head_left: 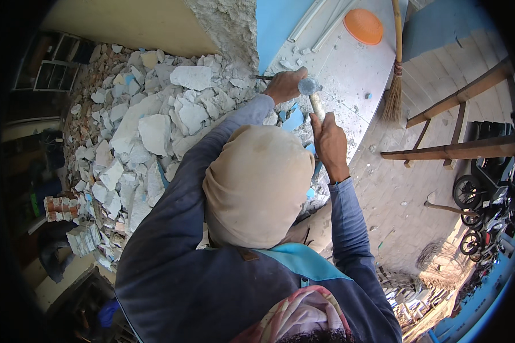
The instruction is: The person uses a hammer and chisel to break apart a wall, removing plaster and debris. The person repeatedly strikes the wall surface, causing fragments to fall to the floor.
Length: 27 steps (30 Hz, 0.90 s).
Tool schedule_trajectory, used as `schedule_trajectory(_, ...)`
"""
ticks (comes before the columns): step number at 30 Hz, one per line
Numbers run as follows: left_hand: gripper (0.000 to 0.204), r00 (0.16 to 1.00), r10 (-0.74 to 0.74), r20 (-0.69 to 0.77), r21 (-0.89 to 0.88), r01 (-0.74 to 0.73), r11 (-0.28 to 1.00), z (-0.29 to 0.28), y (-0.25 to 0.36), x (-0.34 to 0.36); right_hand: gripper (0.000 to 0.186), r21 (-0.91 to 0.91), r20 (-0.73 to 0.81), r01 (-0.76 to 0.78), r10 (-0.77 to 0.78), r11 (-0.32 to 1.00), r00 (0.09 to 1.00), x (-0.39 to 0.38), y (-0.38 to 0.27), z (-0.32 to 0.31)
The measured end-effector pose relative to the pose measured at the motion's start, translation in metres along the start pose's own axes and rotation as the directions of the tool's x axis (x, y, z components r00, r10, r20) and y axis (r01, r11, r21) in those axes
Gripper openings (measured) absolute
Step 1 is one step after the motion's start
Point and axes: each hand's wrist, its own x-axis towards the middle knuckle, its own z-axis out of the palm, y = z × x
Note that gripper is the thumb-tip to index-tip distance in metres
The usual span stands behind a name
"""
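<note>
My left hand [284, 87] is closed around a dark metal chisel [261, 76]. The chisel's exposed end points left, at the foot of a broken wall edge [234, 37] with rough grey masonry showing. In my right hand [331, 144] is a hammer [309, 86] with a pale handle and a round grey metal head. That head appears just beside my left hand; whether it touches the chisel's hidden end I cannot tell. Between my arms, a rounded beige cloth shape, apparently my bent knee, covers part of the ground. Blue-painted fragments [292, 118] lie below my hands.
Broken white and grey rubble [154, 134] is heaped at left, with brick stacks [62, 208] beside it. An orange basin [363, 27] and pale strips [332, 26] lie at the back. A broom [393, 94] leans near a wooden frame [452, 151]; motorcycles [469, 191] stand far right.
</note>
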Motion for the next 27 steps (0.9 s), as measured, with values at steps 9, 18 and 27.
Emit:
schedule_trajectory(9, 0.024, 0.91, 0.064, 0.409, 0.258, -0.183, 0.949, 0.032, -0.012, -0.057, 0.048, 0.615, 0.233, -0.432, 0.371, 0.66, 0.899, -0.067, 0.039, -0.015)
schedule_trajectory(18, 0.037, 0.987, -0.037, 0.159, 0.166, 0.01, 0.986, -0.085, 0.061, -0.062, 0.049, 0.681, 0.34, -0.651, 0.641, 0.336, 0.688, -0.113, 0.031, -0.032)
schedule_trajectory(27, 0.041, 0.933, 0.253, 0.255, 0.018, -0.266, 0.964, -0.069, 0.031, -0.031, 0.047, 0.717, 0.384, -0.655, 0.649, 0.238, 0.657, -0.143, 0.041, -0.029)
